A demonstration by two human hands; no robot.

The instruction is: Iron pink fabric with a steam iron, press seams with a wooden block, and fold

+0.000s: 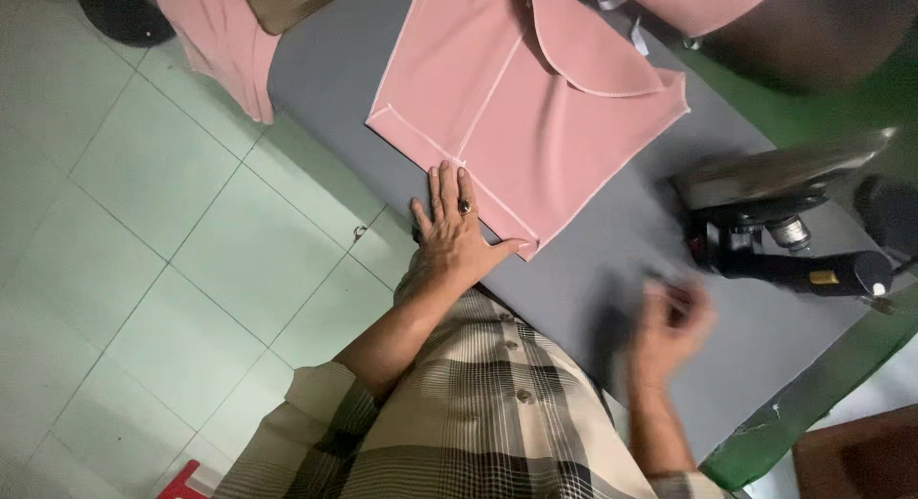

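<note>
A folded pink fabric piece with pale stitched edges lies on the grey padded ironing board. My left hand, wearing a ring, rests flat with spread fingers on the near edge of the pink fabric. My right hand hovers blurred over the grey board, fingers loosely curled, holding nothing I can make out. It is just below a black steam iron resting on the board at the right.
More pink cloth hangs off the board's far left end, and another pink piece lies at the top. Pale green floor tiles spread to the left. A green frame edge borders the board at the right.
</note>
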